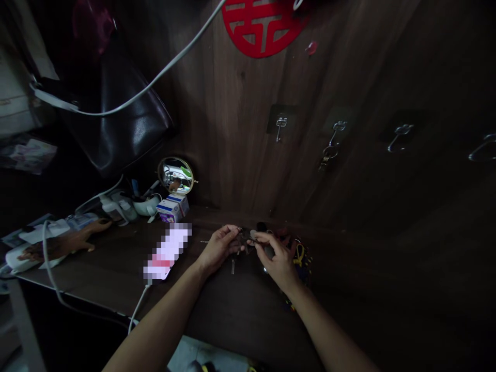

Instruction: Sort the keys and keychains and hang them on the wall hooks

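Note:
Above the dark wooden shelf (pixel 240 310), my two hands are close together over a bunch of keys (pixel 244 238). My left hand (pixel 217 249) is closed on the bunch, and a key (pixel 233 266) dangles below its fingers. My right hand (pixel 278 259) pinches a small flat greyish piece at the bunch's right side, perhaps a key or tag; dim light hides which. Behind and beside my right hand lies a dark heap with a yellow-and-dark braided cord (pixel 302 256).
Left of my hands lies a lit phone (pixel 168 253) on a white cable (pixel 139 305). Small boxes (pixel 172 207), a round mirror (pixel 176 175) and bottles (pixel 113 207) stand farther back. A black bag (pixel 127 113) hangs at left. Metal hooks (pixel 281 126) line the wall, one holding keys (pixel 324 161).

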Demonstrator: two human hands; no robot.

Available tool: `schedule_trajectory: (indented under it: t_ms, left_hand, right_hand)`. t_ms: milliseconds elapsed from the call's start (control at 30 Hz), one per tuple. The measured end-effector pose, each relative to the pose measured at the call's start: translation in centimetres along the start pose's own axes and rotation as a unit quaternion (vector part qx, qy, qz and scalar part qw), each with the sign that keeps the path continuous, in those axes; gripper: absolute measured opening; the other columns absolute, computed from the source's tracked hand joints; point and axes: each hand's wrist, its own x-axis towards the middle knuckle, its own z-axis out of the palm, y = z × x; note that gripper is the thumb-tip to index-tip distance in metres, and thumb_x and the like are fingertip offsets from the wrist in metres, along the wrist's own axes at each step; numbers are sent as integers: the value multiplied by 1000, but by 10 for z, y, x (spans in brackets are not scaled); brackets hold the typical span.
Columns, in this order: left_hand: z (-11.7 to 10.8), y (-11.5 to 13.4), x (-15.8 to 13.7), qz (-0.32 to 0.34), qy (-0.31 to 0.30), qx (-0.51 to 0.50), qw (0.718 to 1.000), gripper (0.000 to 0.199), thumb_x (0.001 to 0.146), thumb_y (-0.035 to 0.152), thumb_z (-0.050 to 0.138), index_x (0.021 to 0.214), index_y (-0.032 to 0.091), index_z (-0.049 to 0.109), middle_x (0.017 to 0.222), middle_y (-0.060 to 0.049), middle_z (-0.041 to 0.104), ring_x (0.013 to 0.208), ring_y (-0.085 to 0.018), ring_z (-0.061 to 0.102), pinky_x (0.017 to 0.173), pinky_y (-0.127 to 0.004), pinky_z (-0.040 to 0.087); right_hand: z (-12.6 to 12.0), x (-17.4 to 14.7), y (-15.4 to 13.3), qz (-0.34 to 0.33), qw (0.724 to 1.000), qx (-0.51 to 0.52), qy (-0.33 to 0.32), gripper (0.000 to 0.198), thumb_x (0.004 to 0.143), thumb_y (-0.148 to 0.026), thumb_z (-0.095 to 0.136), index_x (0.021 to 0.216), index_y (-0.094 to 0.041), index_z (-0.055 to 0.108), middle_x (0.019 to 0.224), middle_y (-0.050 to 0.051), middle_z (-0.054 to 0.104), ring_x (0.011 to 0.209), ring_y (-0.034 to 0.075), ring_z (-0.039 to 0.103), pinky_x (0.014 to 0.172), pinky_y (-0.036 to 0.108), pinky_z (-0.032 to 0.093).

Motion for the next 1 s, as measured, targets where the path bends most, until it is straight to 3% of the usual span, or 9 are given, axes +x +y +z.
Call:
schedule_trajectory:
  t_ms: [200,333,533,1000]
  left_hand:
    - [3,3,-1,17,17,-13,1000,26,69,31,72,80,15,54,76,0,63,72,-15,68,61,-21,52]
    - [4,4,-2,18,21,-7,1000,26,70,32,71,80,15,54,76,0,63,71,-15,67,62,-21,52]
    - [4,4,-2,20,10,-6,1000,26,70,32,72,81,16,54,76,1,63,71,-14,67,62,-22,53]
    - [5,1,-2,7,-14,16,1000,27,71,33,70,80,16,52,76,-2,66,72,-15,66,60,-22,51]
  right_hand:
    - [-3,2,-4,-22,999,-24,15,33,82,-12,45,113,-23,50,95,5,65,82,17,62,82,34,47]
    - [-2,2,-1,-47,997,-66,22,27,83,-17,49,109,-24,54,93,5,66,82,18,63,81,33,47]
    - [-3,3,2,-88,995,-48,21,14,85,-19,52,96,-24,58,86,4,67,80,18,62,75,33,47]
    - [-7,4,1,-71,995,-54,32,9,86,-17,51,89,-22,58,79,2,66,74,16,61,71,31,44]
